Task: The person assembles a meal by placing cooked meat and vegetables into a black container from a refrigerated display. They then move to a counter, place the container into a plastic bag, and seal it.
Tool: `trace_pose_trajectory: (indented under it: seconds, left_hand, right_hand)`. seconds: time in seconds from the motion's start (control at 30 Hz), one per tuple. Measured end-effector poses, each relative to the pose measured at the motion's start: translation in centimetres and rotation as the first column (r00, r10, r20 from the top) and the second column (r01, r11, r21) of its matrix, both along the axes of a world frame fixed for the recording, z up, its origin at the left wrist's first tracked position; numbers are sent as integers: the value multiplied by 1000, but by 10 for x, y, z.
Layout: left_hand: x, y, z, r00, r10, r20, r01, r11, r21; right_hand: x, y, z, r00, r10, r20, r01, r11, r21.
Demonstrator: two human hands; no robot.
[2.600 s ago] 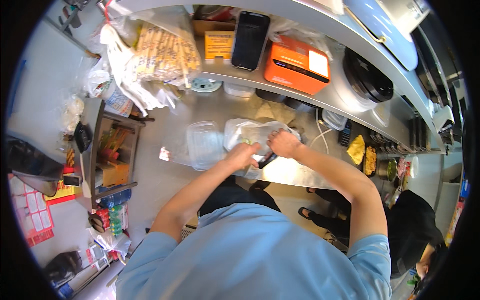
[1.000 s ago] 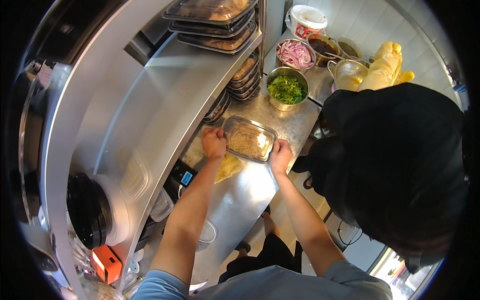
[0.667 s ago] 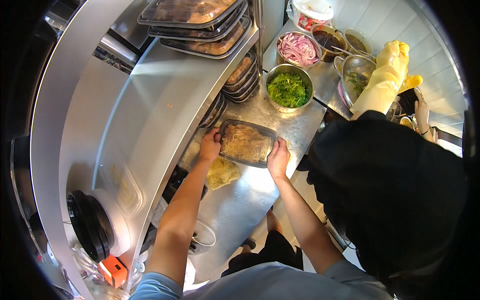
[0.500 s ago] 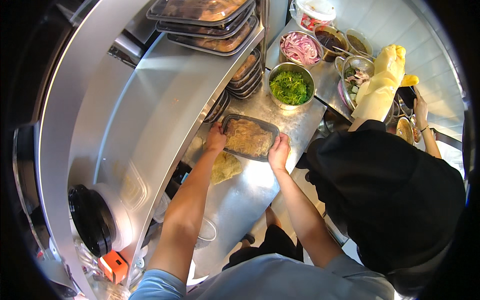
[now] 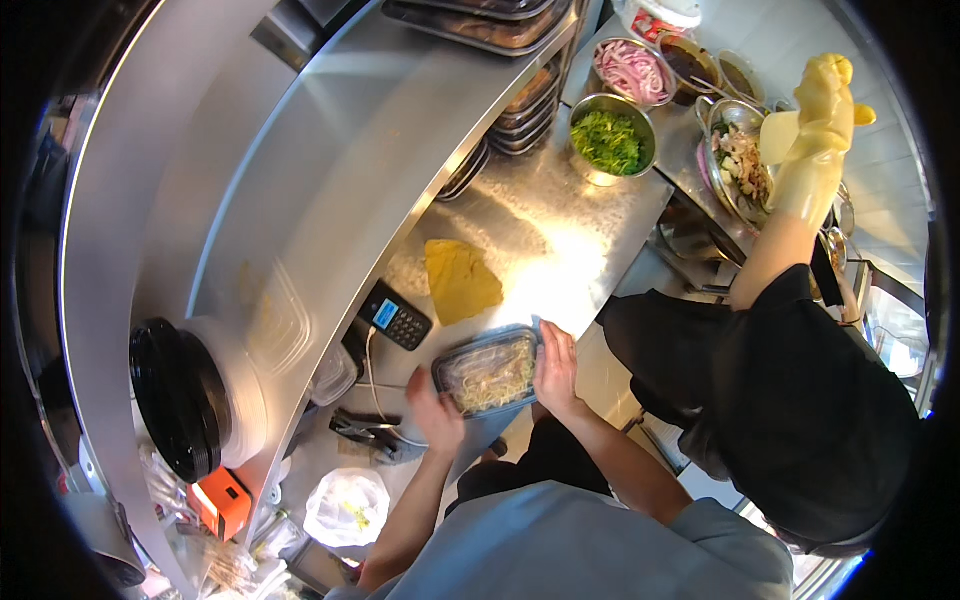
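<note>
A black takeaway tray point(image 5: 488, 372) of noodles and sliced meat is over the near edge of the steel counter. Its surface shines like a clear lid, though I cannot be sure. My right hand point(image 5: 556, 366) grips the tray's right end, fingers along the rim. Against the left end is my left hand point(image 5: 436, 412), smeared by motion, so its hold on the rim is unclear. Beyond the tray lies a folded yellow cloth point(image 5: 462, 281). A black keypad device point(image 5: 396, 315) with a lit screen and a cable rests left of the cloth.
Ahead stand metal bowls of chopped greens point(image 5: 610, 138) and sliced red onion point(image 5: 634, 72). A co-worker's yellow-gloved hand point(image 5: 822, 130) is over a mixing bowl point(image 5: 738, 165) at right. Filled trays point(image 5: 490, 25) are stacked on the left shelf, near black lids point(image 5: 175, 400). A lined bin point(image 5: 346, 507) is at lower left.
Both hands have brought the tray nearer to me, off the middle of the counter. The cloth and keypad device now show uncovered. My left hand has shifted along the tray's left end.
</note>
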State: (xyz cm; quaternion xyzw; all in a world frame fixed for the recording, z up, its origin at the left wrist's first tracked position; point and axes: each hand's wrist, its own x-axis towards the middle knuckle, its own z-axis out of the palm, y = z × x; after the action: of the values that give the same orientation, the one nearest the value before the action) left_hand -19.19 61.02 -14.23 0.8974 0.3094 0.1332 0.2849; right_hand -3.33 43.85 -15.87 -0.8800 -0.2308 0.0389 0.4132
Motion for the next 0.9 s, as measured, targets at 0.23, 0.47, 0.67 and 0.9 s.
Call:
trace_pose_trajectory:
  seconds: [0.23, 0.47, 0.67, 0.9]
  left_hand:
    - [22, -3, -12, 938, -242, -246, 275, 956, 107]
    - [24, -11, 18, 853, -361, -377, 413, 908, 65]
    - [13, -2, 13, 824, -394, -408, 450, 892, 48]
    - [12, -3, 4, 844, -409, -347, 435, 900, -1]
  right_hand:
    - [-20, 22, 3, 939, 343, 1, -326, 894, -308]
    - [56, 130, 20, 874, 444, 195, -415, 893, -173]
    - [75, 42, -77, 983, -110, 148, 132, 981, -145]
    - [145, 32, -51, 839, -472, 271, 541, 773, -331]
